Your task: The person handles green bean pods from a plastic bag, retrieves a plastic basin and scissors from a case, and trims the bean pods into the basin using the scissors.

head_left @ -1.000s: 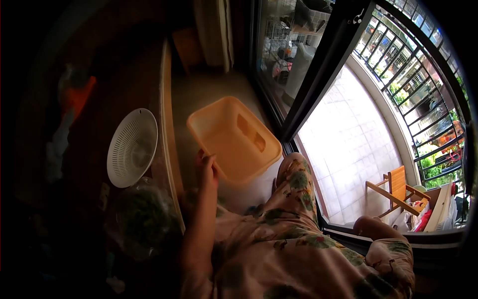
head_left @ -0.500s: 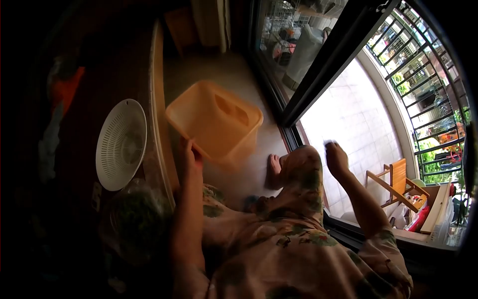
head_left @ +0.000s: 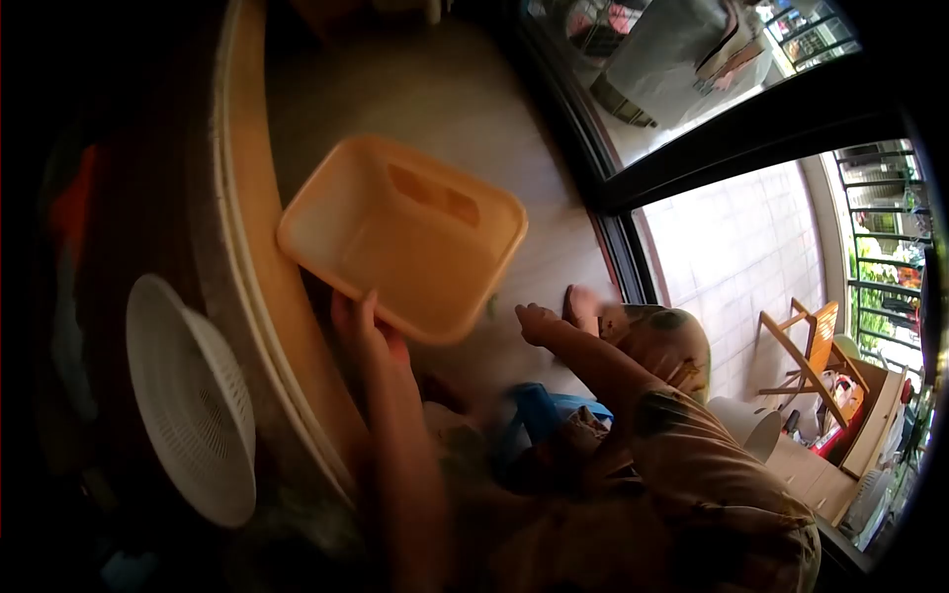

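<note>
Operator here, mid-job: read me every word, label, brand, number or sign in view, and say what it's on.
No readable text anywhere.
Orange basin in the left hand: no lettering visible.
White colander: no lettering visible.
Pale container behind the glass: any print is too blurred to read.
Items near the wooden folding chair: too small to read.

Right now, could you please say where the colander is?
In the head view, the white colander sits at the lower left, on the dark table beside its pale edge, left of the orange basin that the left hand holds.
</note>
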### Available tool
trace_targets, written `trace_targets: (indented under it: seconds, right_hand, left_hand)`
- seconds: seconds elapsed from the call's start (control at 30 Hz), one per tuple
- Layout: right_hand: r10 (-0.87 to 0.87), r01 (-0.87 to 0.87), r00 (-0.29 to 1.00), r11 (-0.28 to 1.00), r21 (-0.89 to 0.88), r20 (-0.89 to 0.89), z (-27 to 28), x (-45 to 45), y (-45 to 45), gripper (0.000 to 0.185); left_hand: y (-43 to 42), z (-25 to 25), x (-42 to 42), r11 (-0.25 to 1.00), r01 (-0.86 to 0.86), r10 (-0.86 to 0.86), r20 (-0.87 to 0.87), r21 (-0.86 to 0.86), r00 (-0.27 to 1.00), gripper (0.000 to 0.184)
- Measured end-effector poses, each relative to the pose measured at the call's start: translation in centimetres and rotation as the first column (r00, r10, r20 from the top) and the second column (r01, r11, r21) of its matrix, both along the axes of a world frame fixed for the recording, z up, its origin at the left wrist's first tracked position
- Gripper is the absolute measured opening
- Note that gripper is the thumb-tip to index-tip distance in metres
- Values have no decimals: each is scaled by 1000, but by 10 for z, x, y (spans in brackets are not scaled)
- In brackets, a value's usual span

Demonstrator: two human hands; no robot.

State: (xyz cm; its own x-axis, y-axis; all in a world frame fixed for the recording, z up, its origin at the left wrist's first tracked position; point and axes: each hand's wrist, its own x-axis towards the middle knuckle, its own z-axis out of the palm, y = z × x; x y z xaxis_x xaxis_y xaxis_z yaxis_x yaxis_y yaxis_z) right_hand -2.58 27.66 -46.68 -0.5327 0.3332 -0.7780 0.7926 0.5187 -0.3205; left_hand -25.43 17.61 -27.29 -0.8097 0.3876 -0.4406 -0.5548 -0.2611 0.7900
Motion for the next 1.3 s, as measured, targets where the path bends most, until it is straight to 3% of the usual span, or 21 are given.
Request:
trace_targets:
  seconds: [0.1,0.13,0.23,0.3,0.4,0.47,0.5,0.57,0.6,0.63,0.7,0.8,0.87,0.93,1.03,1.1,1.13,1.17,1.2,1.23,1.3]
  right_hand:
    - [-231,231,972,973,-5,-30,-31,-18,-15,46]
    - [-212,211,977,977,20,35,-37,-24,-20,57]
    - [-242,245,969,968,-46,52,-65,-46,-32,66]
    - [-186,193,981,969,152,-60,-113,-64,-62,69]
    - [-317,318,948,945,77,-20,-118,-93,-87,73]
    - [-304,301,951,952,55,50,-94,-105,-85,68]
    - [-201,190,974,976,108,103,-67,-113,-79,63]
    - [-42,13,996,950,313,85,-83,-115,-90,52]
    - [27,-32,999,883,468,17,-136,-108,-111,46]
    - [108,-60,993,788,612,-42,-140,-111,-111,41]
    - [216,-68,968,711,700,-126,-153,-86,-111,31]
    - [19,92,938,949,303,-347,-197,-33,-100,29]
    - [-279,306,926,949,72,-252,-184,-18,-78,26]
    - [-635,636,770,772,7,51,-127,-17,-40,22]
    - [-518,553,833,802,228,-196,-103,23,-13,20]
    - [-552,649,761,666,368,-342,-77,29,8,14]
    - [-546,692,720,603,396,-428,-26,18,20,15]
    - [-628,800,599,497,336,-497,9,9,30,17]
    - [-631,881,472,356,311,-616,2,7,43,19]
    - [-605,941,337,215,260,-722,-4,5,62,20]
    - [-436,977,214,97,191,-874,34,-1,94,21]
  left_hand:
    - [8,-15,-7,1000,15,-15,-43,-8,999,56]
    - [11,-9,-7,998,64,-64,-46,5,997,54]
    - [12,-17,-24,995,98,-100,-58,-37,993,51]
    - [6,-18,-33,991,121,-125,-79,-56,989,51]
    - [-5,-17,-43,993,115,-115,6,-35,993,49]
    - [1,-8,-38,990,104,-108,-33,-94,994,49]
    - [4,-5,-34,988,96,-104,-55,-120,993,49]
    - [8,0,-31,987,100,-110,-77,-124,991,49]
    - [9,-1,-29,988,98,-109,-91,-122,990,49]
    - [9,-1,-28,989,102,-113,-101,-107,988,49]
    - [8,-3,-28,991,108,-118,-126,-83,985,49]
    - [9,2,-28,991,95,-103,-85,-94,991,48]
    - [8,0,-30,993,97,-99,-30,-64,995,46]
    - [11,0,-29,990,126,-128,-44,-63,991,47]
    - [13,-9,-20,991,107,-109,-13,-84,994,48]
    - [9,-25,-17,990,112,-116,-33,-90,993,49]
    - [12,-27,-11,992,90,-93,-30,-84,995,46]
    - [14,-32,-7,990,92,-94,-20,-104,995,44]
    - [13,-38,-3,992,87,-88,-8,-94,996,45]
    - [12,-46,3,993,80,-80,5,-84,997,45]
    - [4,-77,23,994,70,-75,-45,-89,996,47]
